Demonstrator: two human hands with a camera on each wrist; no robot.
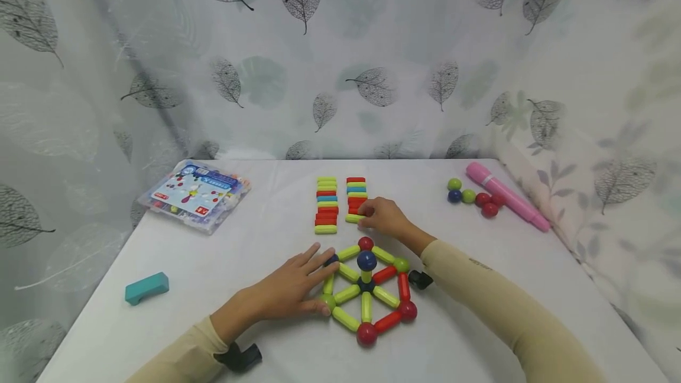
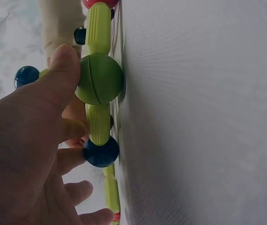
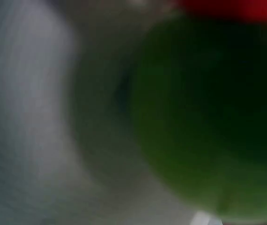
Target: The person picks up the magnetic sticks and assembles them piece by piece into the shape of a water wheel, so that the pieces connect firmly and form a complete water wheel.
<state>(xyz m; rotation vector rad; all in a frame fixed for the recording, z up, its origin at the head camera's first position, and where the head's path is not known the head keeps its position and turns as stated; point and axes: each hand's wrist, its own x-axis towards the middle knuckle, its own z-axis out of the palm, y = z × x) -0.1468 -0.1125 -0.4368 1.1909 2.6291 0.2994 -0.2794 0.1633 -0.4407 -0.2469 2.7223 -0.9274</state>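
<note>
A flat hexagon of magnetic sticks and balls (image 1: 367, 291) lies on the white table (image 1: 266, 235), with a blue ball raised at its hub. My left hand (image 1: 305, 282) rests flat at its left side with straight fingers. In the left wrist view its thumb (image 2: 63, 70) touches a green ball (image 2: 100, 78), above a blue ball (image 2: 100, 151). My right hand (image 1: 375, 216) reaches beyond the hexagon to two rows of coloured sticks (image 1: 326, 204) and pinches the yellow-green stick (image 1: 352, 218) at the near end of the right row. The right wrist view holds only a blurred green ball (image 3: 208, 117).
A plastic toy box (image 1: 194, 194) sits at the back left and a teal block (image 1: 146, 287) near the left edge. Several loose balls (image 1: 473, 197) lie beside a pink marker (image 1: 508, 195) at the back right. A leaf-patterned curtain hangs behind the table.
</note>
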